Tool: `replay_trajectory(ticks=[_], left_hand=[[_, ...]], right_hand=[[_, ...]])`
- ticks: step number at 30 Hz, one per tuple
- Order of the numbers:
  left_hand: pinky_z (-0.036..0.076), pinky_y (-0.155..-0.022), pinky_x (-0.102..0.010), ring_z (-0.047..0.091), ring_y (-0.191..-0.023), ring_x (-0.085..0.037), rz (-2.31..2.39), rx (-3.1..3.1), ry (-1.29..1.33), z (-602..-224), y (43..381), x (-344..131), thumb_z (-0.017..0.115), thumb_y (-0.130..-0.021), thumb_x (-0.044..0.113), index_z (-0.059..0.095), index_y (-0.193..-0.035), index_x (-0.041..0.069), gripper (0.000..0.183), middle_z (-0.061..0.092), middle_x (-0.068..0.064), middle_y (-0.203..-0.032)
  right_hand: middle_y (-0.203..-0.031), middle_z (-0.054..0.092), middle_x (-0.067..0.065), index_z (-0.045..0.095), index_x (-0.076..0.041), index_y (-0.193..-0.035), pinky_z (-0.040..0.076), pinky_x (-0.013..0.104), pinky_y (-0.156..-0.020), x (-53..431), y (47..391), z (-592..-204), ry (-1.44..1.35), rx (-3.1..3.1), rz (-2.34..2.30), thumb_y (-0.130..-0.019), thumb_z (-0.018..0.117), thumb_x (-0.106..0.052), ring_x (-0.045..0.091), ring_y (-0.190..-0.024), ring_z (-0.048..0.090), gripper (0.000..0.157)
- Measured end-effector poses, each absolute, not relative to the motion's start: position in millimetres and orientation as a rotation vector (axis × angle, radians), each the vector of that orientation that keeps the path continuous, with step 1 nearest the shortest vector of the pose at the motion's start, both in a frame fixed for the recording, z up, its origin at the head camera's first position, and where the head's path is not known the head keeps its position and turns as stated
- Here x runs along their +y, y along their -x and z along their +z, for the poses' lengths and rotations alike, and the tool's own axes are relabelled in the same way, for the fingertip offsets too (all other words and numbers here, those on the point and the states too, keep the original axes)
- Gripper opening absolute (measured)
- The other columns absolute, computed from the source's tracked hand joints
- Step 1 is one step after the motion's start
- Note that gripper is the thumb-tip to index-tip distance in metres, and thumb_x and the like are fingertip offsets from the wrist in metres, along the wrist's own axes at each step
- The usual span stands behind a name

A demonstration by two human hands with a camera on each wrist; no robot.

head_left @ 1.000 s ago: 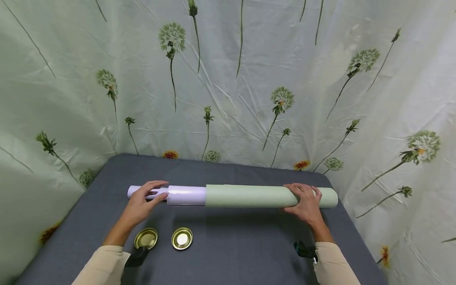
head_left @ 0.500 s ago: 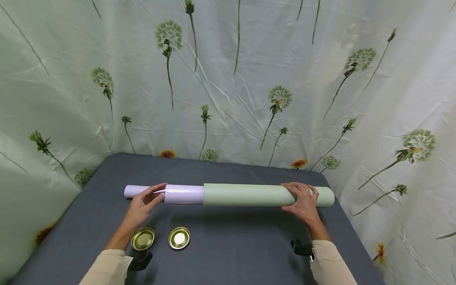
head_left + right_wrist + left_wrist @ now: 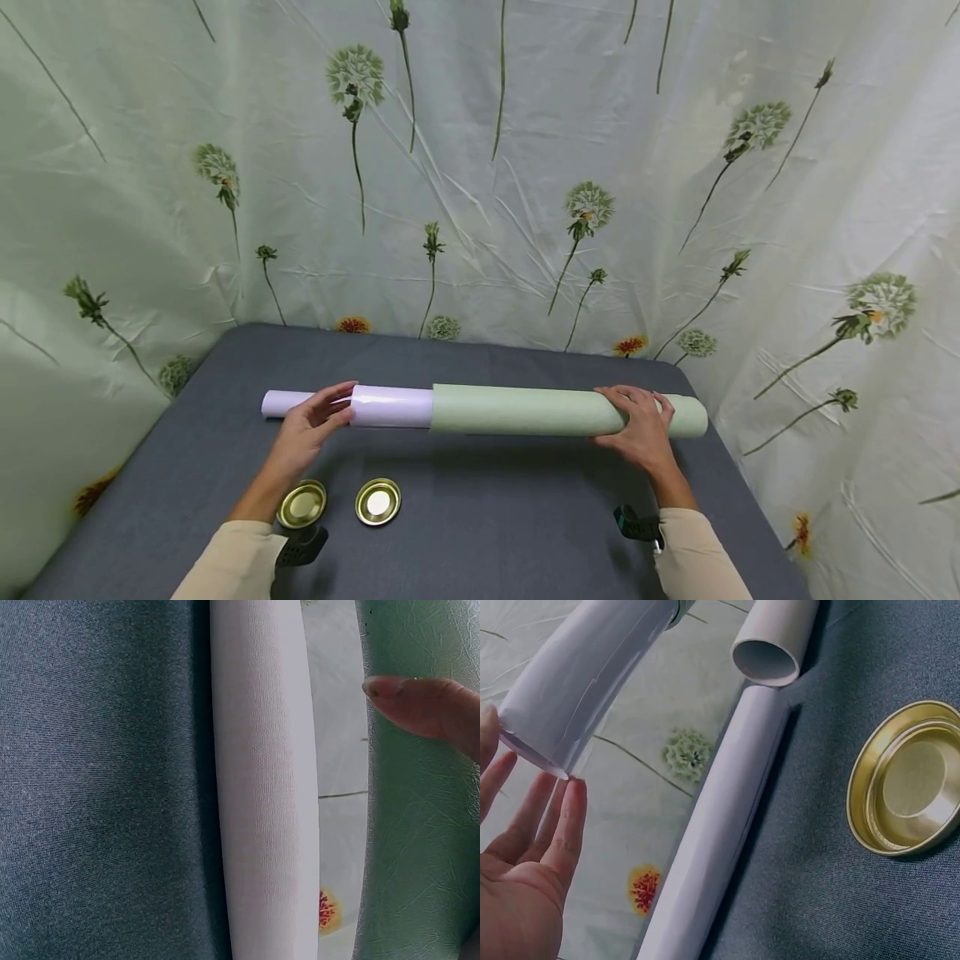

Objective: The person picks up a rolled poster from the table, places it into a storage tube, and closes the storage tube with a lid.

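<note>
In the head view, a pale green roll (image 3: 517,410) is held up over the table, with a glossy lilac roll (image 3: 392,407) sticking out of its left end. My right hand (image 3: 641,425) grips the green roll near its right end, thumb on the near side. At the lilac roll's open left end, my left hand (image 3: 303,429) holds the rim between thumb and fingers; the left wrist view shows fingertips (image 3: 571,791) against that rim. Beneath, a thinner lilac roll (image 3: 712,840) lies on the table, end to end with a hollow white tube (image 3: 776,645), which the green roll hides in the head view.
Two shallow, round, gold-coloured metal pieces lie near my left forearm, one on the left (image 3: 302,504) and one on the right (image 3: 378,502). Grey cloth (image 3: 510,533) covers the table. A curtain (image 3: 480,208) printed with dandelions hangs behind and on both sides.
The green and lilac rolls have shifted slightly right over the last half second, their left end a little higher. My left hand has moved along with them. The gold-coloured pieces lie where they were.
</note>
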State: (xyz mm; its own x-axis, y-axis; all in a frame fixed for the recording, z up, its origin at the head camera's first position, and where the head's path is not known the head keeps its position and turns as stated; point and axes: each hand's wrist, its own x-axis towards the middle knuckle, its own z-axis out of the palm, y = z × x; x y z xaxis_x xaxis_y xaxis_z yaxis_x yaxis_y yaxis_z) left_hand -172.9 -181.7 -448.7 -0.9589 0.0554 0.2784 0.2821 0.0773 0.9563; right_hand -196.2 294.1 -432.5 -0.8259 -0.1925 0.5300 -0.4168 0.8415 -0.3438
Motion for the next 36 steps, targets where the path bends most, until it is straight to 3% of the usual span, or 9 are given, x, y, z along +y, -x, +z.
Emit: replay_trajectory(ticks=[17,36], left_hand=[[0.047,-0.082,-0.013,0.058,-0.102,0.003,-2.090,-2.144,0.275,-450,174,-180,0.059,-0.095,0.003,0.048,-0.129,-0.017,0.041,0.062,0.021,-0.108],[0.047,-0.085,-0.015,0.058,-0.102,0.000,-2.176,-2.204,0.196,-447,177,-168,0.063,-0.093,0.009,0.049,-0.133,-0.012,0.047,0.061,0.017,-0.111]], right_hand=[[-0.108,0.062,0.019,0.070,-0.005,-0.113,0.016,0.066,-0.094,291,194,-440,-0.434,-2.524,0.609,-0.045,0.096,-0.012,0.041,-0.105,0.052,0.073],[-0.108,0.063,0.019,0.070,-0.005,-0.111,0.017,0.064,-0.094,286,191,-445,-0.406,-2.522,0.619,-0.043,0.095,-0.012,0.040,-0.105,0.052,0.072]])
